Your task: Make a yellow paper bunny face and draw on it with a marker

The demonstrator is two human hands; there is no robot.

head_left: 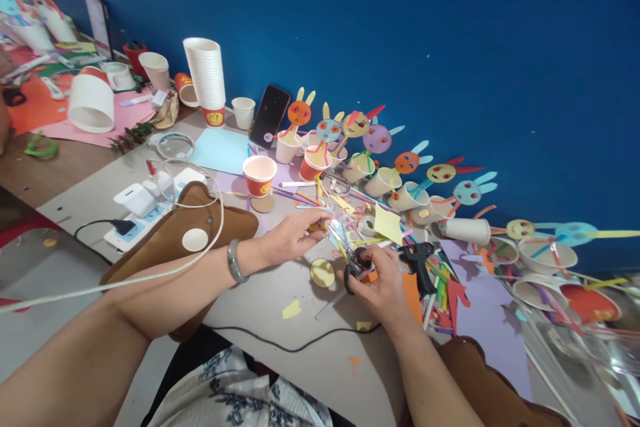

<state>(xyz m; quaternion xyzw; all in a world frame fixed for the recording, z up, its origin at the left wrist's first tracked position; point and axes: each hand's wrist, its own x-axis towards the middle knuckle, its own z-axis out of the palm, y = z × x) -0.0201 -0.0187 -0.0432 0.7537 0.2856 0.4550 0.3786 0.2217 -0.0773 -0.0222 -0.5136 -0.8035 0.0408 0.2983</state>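
Observation:
My right hand [383,283] is closed on the scissors [349,280], with fingers through the black handles. Their blades stick out toward my left hand [290,238], whose fingertips pinch a small yellowish piece [319,227]; its exact kind is unclear. Just below the blades, a round yellow paper disc [323,273] lies on the table. A black glue gun [419,265] rests right of my right hand, beside an orange sheet [411,293]. Behind the hands are a square of pale yellow paper [389,223] and scattered paper strips.
Along the blue wall stand several paper cups with paper rabbit heads [329,131]. A cup stack [206,80], a phone [270,115] and a red cup [260,177] are at back left. A power strip [150,213] lies left, its white cable crossing my left arm. A black cord [290,349] runs in front.

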